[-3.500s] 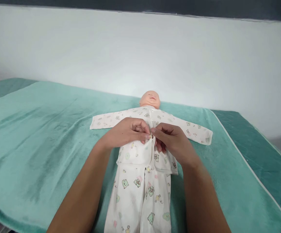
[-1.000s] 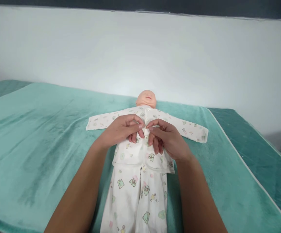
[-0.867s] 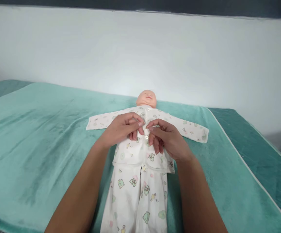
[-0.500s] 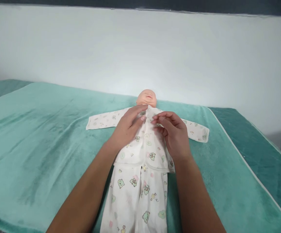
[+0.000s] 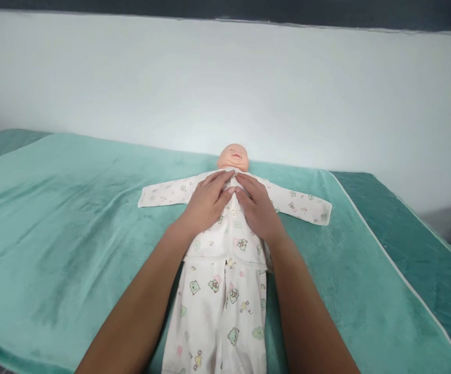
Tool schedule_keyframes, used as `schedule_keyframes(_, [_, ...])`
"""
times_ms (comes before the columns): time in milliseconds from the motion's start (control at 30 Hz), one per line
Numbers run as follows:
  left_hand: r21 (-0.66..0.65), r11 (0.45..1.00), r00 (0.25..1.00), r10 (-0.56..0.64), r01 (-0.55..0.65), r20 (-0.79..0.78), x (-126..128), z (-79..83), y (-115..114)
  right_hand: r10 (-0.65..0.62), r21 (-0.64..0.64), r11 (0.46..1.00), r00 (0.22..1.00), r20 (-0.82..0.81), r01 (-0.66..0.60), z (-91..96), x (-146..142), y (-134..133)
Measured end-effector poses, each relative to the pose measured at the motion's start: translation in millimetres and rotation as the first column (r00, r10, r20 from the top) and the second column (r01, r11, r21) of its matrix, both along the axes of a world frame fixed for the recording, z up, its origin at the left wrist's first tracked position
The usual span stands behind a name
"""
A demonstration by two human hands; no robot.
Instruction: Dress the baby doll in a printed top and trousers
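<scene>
A baby doll lies on its back in the middle of the head view, dressed in a white printed top and matching pants. Its sleeves stretch out to both sides. My left hand lies flat on the left side of the top's chest, fingers extended toward the collar. On the other side of the front opening, my right hand rests flat on the chest as well. The two hands' fingertips nearly meet near the neckline and cover part of the upper chest. Neither hand grips anything.
A light green plush blanket lies under the doll, with a darker green cover showing at the right. Behind the doll's head rises a white wall with a dark band along its top.
My right hand has come down and left from above the chest, its curled fingers straightening onto the top. The left hand stays almost in place on the chest.
</scene>
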State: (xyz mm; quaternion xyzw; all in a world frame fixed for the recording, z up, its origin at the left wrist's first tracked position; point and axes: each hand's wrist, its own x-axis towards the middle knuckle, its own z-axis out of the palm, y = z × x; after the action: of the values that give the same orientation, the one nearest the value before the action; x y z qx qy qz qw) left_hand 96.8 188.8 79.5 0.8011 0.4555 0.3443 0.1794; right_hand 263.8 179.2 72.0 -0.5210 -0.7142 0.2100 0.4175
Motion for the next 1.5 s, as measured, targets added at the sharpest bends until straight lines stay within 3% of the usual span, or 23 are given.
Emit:
schedule_keyframes(133, [0.007, 1.0, 1.0, 0.005, -0.005, -0.022, 0.4, -1.4, 3.7, -0.078, -0.035, 0.996, 0.994, 0.082, 0.081, -3.1, -2.2, 1.6])
schedule_keyframes(300, [-0.018, 1.0, 1.0, 0.003, -0.003, 0.003, -0.3, -2.4, 5.0, -0.088, -0.043, 0.995, 0.991, 0.104, 0.093, -3.2, -4.1, 10.9])
schedule_keyframes(467, [-0.029, 0.999, 0.999, -0.013, 0.014, 0.042, -2.1, -2.1, 4.5, -0.046, -0.097, 0.994, 0.999, -0.028, 0.043, -3.3, 0.1, 20.9])
schedule_keyframes(700, [-0.097, 0.995, 0.99, -0.026, 0.039, 0.138, -14.4, -10.0, 14.9, 0.014, -0.073, 0.997, 0.976, -0.217, -0.031, -12.9, 9.9, 22.8])
schedule_keyframes(867, [-0.085, 0.982, 0.985, 0.171, -0.171, -0.009, -32.6, -33.0, 29.3, -0.018, -0.037, 0.999, 0.993, -0.115, 0.014, -20.6, 15.1, 27.5])
schedule_keyframes(967, [0.006, 0.954, 0.944, 0.298, -0.3, -0.141, -50.4, -47.6, 32.6, -0.144, -0.038, 0.989, 0.988, 0.063, 0.146, -30.1, 24.8, 27.4])
schedule_keyframes(1100, [0.088, 0.908, 0.869, 0.417, -0.408, -0.268, -81.1, -60.3, 28.2, -0.311, 0.063, 0.948, 0.873, 0.375, 0.311, -44.1, 53.7, 16.7])
schedule_keyframes(1233, [0.053, 0.872, 0.83, 0.479, -0.486, -0.286, -108.3, -66.1, 20.2, -0.371, 0.046, 0.914, 0.788, 0.491, 0.402, -51.4, 101.7, -1.8])
schedule_keyframes(1400, [-0.03, 0.775, 0.761, 0.612, -0.631, -0.215, -124.8, -70.7, 8.9, -0.418, -0.038, 0.857, 0.736, 0.533, 0.515, -57.1, 154.3, -22.3])
schedule_keyframes(1500, [-0.059, 0.676, 0.674, 0.719, -0.735, -0.17, -128.7, -72.8, 3.1, -0.531, -0.017, 0.783, 0.682, 0.503, 0.622, -59.8, 165.8, -26.0])
